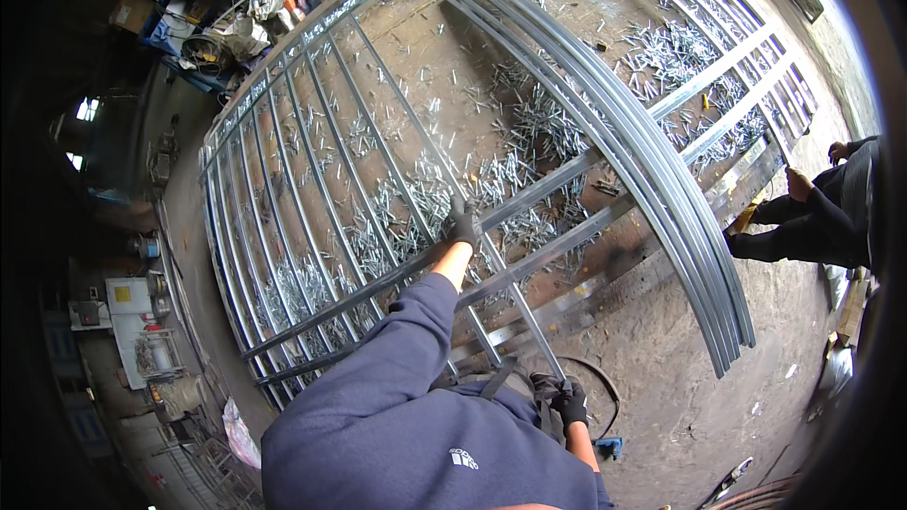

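Note:
Both my hands wear dark gloves. My left hand [460, 225], arm stretched forward, is closed on a long, thin galvanized metal bar [524, 314] at about its middle. Low in the view, close to my body, my right hand [570, 403] is closed round the near end of the same bar. The bar lies across two parallel metal rails [557, 247]. Left of it, several similar bars [304, 142] lie spaced apart across the rails. On the right, a bundle of long metal profiles [652, 165] rests over the rails.
Heaps of loose, short metal pieces [543, 123] cover the brown work surface beneath the bars. Another person [841, 203] stands at the right, a hand near a bar's end. More bars [718, 14] lie at the far right. Boxes and clutter [227, 42] stand at the far left.

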`<state>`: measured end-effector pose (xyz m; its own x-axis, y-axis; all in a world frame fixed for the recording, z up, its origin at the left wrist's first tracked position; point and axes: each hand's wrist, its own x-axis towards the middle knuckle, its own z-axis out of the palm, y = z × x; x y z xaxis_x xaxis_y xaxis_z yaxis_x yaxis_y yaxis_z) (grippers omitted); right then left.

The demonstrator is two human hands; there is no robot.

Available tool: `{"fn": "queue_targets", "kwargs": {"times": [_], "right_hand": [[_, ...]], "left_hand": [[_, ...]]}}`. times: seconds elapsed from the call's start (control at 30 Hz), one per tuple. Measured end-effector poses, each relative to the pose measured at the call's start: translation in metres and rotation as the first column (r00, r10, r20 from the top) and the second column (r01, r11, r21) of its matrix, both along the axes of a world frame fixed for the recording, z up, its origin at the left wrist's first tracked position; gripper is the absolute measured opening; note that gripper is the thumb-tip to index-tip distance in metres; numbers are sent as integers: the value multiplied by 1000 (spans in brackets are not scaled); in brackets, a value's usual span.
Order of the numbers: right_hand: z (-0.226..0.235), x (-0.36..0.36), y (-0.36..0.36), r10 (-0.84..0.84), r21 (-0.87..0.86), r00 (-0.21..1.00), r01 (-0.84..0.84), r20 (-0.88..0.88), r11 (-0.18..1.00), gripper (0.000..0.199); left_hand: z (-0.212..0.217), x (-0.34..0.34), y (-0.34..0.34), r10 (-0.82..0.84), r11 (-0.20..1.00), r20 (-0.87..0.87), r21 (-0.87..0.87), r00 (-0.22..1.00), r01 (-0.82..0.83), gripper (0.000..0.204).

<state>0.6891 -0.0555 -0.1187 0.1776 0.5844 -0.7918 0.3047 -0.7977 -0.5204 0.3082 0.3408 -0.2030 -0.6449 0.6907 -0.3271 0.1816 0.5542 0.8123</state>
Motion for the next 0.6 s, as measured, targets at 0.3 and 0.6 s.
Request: {"fn": "queue_targets", "kwargs": {"times": [0.3,0.6], "right_hand": [[13,-3,2,42,17,998,-43,45,999,32],[19,3,15,-56,-95,995,48,-86,994,37]], "left_hand": [[-46,-13,4,-92,994,-294,34,951,106,55],[27,8,3,-86,995,66,-35,994,89,70]]}}
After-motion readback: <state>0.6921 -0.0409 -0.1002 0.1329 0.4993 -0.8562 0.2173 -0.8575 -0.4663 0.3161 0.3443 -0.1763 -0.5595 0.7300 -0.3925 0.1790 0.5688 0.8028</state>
